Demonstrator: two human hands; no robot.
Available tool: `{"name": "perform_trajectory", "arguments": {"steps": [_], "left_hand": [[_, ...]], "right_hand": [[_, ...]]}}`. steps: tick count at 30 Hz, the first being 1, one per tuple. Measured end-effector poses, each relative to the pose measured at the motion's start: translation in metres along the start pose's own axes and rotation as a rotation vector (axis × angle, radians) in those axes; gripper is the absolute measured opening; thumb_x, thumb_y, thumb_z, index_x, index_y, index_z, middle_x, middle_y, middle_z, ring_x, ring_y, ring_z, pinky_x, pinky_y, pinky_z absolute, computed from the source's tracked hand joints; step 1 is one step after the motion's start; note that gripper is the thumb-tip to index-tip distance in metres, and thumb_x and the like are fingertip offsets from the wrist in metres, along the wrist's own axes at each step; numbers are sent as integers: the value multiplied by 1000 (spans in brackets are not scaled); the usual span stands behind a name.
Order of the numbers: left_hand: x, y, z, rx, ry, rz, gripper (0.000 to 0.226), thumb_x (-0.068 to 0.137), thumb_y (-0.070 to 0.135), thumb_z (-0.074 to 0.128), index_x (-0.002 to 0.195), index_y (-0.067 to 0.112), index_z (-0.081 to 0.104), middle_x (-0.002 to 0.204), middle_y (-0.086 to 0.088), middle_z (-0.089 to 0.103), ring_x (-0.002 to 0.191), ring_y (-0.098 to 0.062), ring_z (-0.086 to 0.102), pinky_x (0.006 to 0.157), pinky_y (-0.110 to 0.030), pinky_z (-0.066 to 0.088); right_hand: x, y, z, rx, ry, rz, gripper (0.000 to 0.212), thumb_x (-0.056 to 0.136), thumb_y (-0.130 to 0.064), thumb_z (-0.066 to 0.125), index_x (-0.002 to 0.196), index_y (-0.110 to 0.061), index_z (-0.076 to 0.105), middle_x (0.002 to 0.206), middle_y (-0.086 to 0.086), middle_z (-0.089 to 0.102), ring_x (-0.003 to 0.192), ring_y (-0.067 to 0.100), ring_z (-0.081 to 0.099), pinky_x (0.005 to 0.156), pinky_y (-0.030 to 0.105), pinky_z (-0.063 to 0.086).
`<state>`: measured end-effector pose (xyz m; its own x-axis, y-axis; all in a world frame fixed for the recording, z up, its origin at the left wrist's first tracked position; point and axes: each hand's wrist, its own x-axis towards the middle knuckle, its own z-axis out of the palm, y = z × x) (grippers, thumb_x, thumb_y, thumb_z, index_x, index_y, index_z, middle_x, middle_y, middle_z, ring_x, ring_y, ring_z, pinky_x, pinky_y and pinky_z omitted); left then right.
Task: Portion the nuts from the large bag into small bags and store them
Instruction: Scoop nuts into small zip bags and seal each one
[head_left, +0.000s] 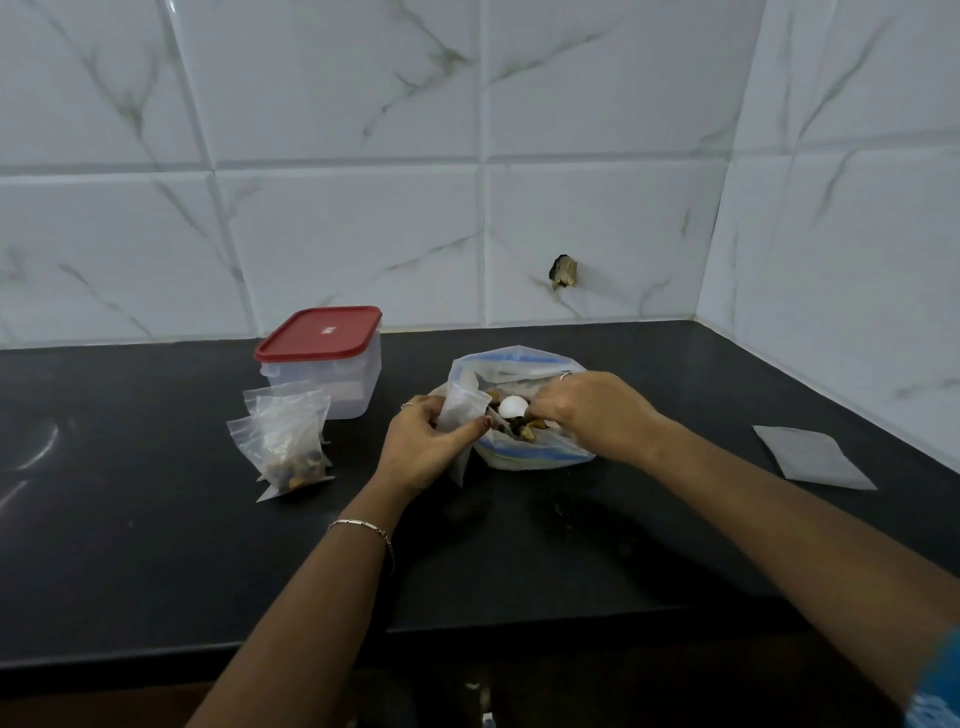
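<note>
The large clear bag (519, 364) with a blue zip strip lies open on the black counter (156, 519), with mixed nuts (524, 430) showing inside. My left hand (421, 447) pinches a small clear bag (460, 410) by its mouth, right at the large bag's left edge. My right hand (592, 410) reaches into the large bag with fingers curled, beside a white scoop (511, 405) among the nuts; whether it holds the scoop is hidden. To the left stand small bags filled with nuts (291, 447).
A clear plastic container with a red lid (322, 353) stands behind the filled bags near the tiled wall. An empty flat small bag (810, 457) lies at the right by the corner wall. The counter's front edge runs below my forearms.
</note>
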<state>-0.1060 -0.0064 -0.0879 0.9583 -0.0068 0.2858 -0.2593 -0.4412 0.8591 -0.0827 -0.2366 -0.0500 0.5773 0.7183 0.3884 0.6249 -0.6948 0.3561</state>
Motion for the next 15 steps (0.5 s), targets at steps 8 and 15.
{"name": "perform_trajectory", "arguments": {"steps": [8, 15], "left_hand": [[-2, 2, 1, 53, 21, 38, 36, 76, 39, 77, 107, 28, 62, 123, 2, 51, 110, -18, 55, 90, -35, 53], [-7, 3, 0, 100, -33, 46, 50, 78, 40, 75, 122, 20, 61, 132, 2, 42, 116, -13, 46, 92, -28, 45]], "right_hand": [[-8, 15, -16, 3, 68, 90, 27, 80, -8, 74, 102, -23, 74, 86, -1, 73, 74, 18, 69, 58, 25, 48], [-6, 3, -1, 2, 8, 157, 22, 91, -15, 62, 107, -28, 71, 87, -4, 70, 78, 15, 66, 62, 25, 50]]}}
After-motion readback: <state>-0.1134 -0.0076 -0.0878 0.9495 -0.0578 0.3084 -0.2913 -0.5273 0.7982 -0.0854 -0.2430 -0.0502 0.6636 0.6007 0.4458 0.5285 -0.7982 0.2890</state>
